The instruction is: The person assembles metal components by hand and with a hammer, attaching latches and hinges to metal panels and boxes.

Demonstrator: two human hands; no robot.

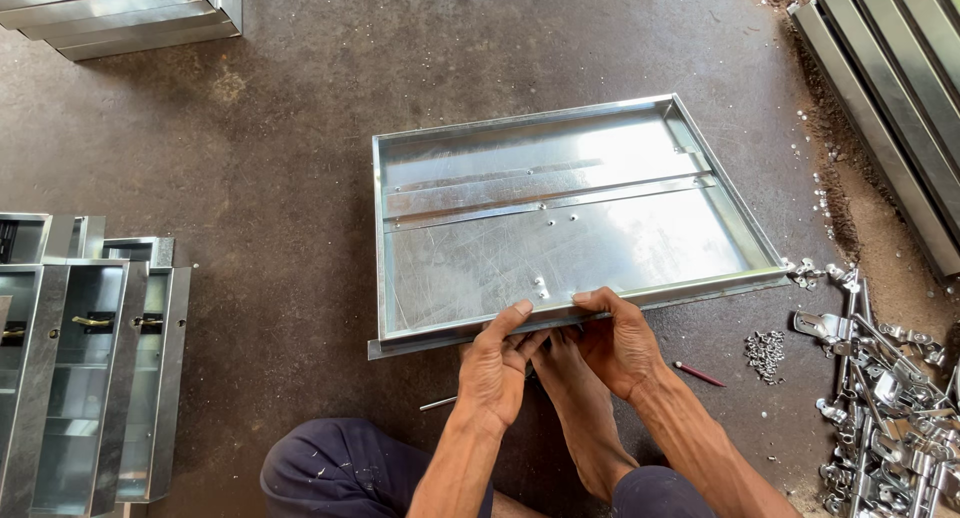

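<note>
A shallow galvanised sheet-metal tray [480,148] with a raised rim and a strip across its middle lies on the floor in front of me. My left hand [495,368] and my right hand [618,340] both grip its near rim at the middle, thumbs lying on the rim's top edge. My bare foot [572,393] sits between the hands, just under that near edge. Several small holes show in the tray's floor close to my left thumb.
Similar metal frames [90,368] are stacked at the left, more [130,13] at the top left, and long metal channels [890,88] at the top right. Loose latches and brackets [885,398], a pile of small screws [765,353] and a red pen [698,374] lie on the concrete floor at the right.
</note>
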